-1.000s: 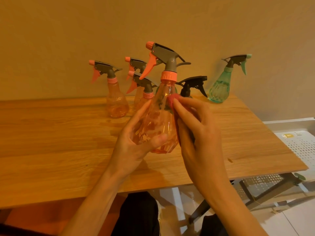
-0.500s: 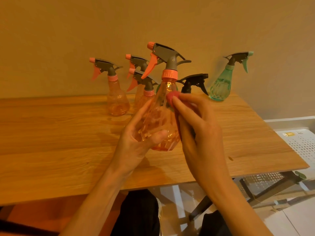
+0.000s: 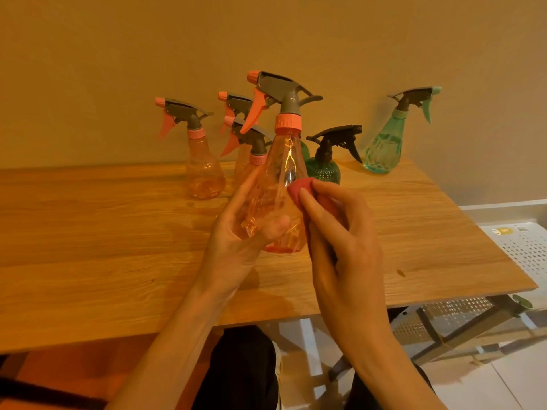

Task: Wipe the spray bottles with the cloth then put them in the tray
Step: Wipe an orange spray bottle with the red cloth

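Ideally the left hand (image 3: 236, 232), gripping the orange bottle (image 3: 275, 196) above the worktop (image 3: 103, 247), turns it slowly while the right hand (image 3: 340, 241) presses its pinched cloth (image 3: 300, 187) firmly.

wooden table (image 3: 118, 247): three orange spray bottles (image 3: 204, 173) standing at back centre; one dark green spray bottle (image 3: 324, 170) beside them; one pale green spray bottle (image 3: 384, 149) near back right corner.
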Demonstrator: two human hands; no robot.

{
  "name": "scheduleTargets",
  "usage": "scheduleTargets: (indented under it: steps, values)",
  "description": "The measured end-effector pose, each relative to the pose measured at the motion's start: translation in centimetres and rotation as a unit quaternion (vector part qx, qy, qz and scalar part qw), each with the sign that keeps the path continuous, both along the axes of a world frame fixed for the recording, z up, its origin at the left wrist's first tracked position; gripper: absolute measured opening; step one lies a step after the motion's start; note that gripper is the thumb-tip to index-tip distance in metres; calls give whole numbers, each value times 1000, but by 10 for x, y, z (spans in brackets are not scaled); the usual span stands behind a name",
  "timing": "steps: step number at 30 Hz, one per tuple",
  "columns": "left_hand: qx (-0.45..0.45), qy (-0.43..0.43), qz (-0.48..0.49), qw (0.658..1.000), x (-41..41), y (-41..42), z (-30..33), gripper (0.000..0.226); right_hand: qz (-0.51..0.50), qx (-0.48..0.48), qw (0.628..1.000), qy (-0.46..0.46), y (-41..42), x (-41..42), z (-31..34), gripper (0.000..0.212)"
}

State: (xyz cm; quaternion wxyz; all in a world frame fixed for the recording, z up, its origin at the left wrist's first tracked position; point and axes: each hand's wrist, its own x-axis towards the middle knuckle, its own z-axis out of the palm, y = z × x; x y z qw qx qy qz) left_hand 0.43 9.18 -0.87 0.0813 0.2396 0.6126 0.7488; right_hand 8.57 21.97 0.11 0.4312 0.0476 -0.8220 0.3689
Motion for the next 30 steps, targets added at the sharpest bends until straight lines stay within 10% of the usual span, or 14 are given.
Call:
scheduleTargets:
  steps: [30]
  values:
    - [21, -54, -14, 998, 15, 2, 8, 95, -26, -36, 997, 57, -13, 26, -33, 36]
